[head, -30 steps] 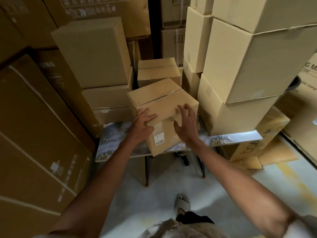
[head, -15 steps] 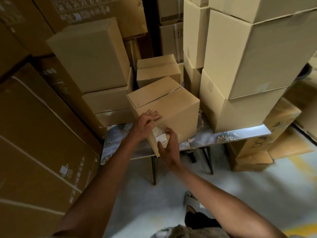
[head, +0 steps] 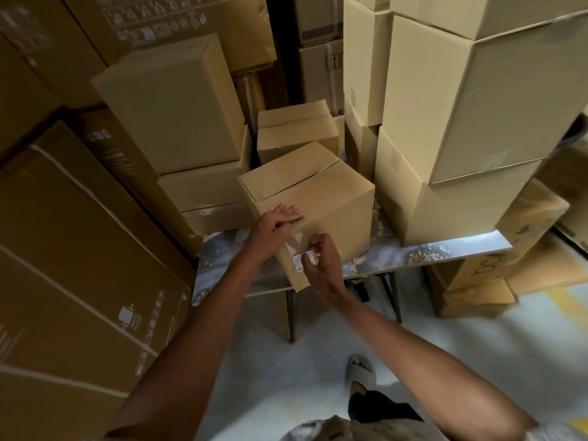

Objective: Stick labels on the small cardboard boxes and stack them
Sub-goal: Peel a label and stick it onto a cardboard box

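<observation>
Left hand [head: 276, 221] lay flat, fingers straight, on the small box [head: 313, 205], steadying it at the tabletop [head: 445, 251] front edge. Right hand [head: 321, 262] had dropped from the box top to pinch the white label [head: 299, 261] on its near face, so labelling was underway. Box stacks crowded both sides; room stayed only toward the person.

I read "UNG" in pale letters on the dark carton [head: 105, 144] at left, handling pictograms on the top-left carton [head: 159, 23], white label [head: 300, 261] print illegible.
</observation>
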`<state>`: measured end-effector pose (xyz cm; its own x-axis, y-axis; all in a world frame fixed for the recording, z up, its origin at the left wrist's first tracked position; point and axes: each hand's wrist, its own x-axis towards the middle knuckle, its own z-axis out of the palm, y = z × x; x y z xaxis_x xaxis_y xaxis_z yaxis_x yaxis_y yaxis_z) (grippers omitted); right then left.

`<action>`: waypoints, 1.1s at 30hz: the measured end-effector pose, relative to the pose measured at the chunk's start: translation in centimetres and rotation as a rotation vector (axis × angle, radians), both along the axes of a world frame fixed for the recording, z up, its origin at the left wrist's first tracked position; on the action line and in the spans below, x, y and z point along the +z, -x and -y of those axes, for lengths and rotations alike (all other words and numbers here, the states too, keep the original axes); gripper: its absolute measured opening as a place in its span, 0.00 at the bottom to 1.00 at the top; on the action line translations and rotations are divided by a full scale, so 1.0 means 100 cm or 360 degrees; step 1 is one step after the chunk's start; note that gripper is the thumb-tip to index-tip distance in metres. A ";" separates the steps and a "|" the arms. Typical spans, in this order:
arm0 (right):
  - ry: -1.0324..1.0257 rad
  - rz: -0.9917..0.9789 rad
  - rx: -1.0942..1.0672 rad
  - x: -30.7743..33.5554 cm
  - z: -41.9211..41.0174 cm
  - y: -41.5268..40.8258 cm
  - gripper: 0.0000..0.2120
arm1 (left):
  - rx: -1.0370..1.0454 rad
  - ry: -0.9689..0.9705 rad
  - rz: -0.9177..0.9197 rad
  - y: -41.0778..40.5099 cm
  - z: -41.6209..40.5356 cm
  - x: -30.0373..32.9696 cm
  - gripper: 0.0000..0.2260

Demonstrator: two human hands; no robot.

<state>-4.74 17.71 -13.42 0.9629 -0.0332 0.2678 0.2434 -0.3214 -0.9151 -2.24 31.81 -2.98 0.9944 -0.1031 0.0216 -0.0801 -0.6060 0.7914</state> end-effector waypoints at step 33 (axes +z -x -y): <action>0.0066 0.0120 0.0218 -0.010 0.027 -0.003 0.10 | -0.0041 0.0126 0.0004 0.001 -0.005 -0.001 0.19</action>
<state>-4.41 14.99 -14.40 0.9349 0.1095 0.3376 0.3548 -0.3179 -0.8793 -2.36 32.29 -3.12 0.9914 -0.1267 0.0334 -0.0971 -0.5390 0.8367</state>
